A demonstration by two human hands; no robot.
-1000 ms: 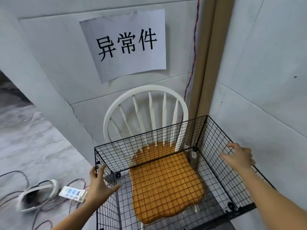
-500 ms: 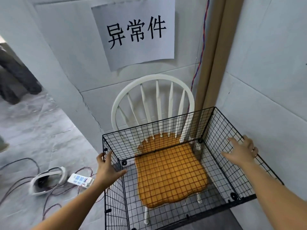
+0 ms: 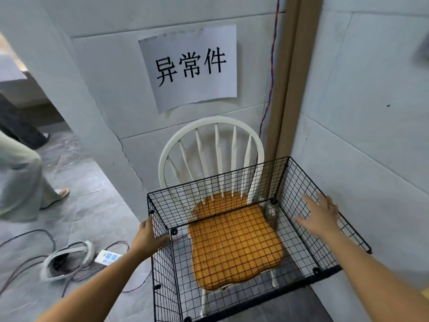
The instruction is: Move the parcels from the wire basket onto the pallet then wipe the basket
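**One basket, one chair, two hands on it**

The wire basket is sitting on the white chair in the corner. All I can see through its mesh floor is the one orange cushion. My left hand grips the left wall, thumb inside. My right hand lies flat with fingers spread on the right wall. There's one paper sign above.

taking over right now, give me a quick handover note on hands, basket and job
Left hand grips the wire basket at its left wall.
Right hand is open, fingers spread against the right wall.
The basket sits on a white chair and holds no parcels.
No pallet or cloth is in view.
Done: the basket looks emptied.
Left: wipe it.
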